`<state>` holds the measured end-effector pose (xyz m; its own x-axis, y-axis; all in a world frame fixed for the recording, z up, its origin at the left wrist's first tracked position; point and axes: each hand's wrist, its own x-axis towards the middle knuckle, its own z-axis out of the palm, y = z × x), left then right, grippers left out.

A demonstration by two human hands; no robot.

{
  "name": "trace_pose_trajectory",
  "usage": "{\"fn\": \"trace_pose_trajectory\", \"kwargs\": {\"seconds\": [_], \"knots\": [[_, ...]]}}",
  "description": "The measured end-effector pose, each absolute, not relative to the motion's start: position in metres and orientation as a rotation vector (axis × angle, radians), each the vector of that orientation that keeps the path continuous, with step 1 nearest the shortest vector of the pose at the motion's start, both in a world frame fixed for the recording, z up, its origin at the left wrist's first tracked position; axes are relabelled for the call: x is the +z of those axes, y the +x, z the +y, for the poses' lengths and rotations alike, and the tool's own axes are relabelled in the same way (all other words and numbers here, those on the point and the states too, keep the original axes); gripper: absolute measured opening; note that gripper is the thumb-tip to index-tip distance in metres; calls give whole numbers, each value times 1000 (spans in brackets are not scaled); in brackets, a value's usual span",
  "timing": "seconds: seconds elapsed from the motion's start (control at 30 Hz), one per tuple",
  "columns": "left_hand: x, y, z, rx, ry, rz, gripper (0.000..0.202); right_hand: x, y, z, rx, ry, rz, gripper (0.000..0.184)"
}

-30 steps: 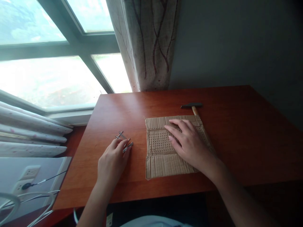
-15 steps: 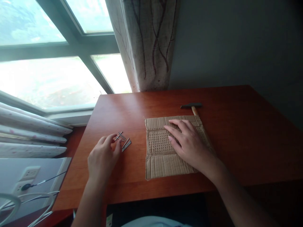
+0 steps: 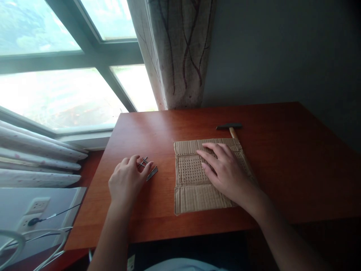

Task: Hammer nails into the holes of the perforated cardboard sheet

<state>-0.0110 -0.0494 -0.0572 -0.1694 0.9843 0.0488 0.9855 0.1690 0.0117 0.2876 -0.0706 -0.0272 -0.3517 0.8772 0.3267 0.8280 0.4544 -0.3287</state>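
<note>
Nails (image 3: 152, 173) lie by the half-open, seemingly empty left hand (image 3: 126, 181); the right hand (image 3: 225, 167), spread, empty, perhaps steadies cardboard (image 3: 190, 198)

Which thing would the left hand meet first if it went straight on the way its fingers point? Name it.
The left hand would probably meet the crossed nails just ahead of it; depth is unclear, so it may already be touching them.
</note>
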Motion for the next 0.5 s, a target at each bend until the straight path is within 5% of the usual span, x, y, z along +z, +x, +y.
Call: {"fn": "trace_pose_trajectory", "kwargs": {"seconds": [0.5], "knots": [[-65, -17, -41, -290, -2165, -2380, 43, -28, 287, -71, 147, -1439, -2239, 36]]}}
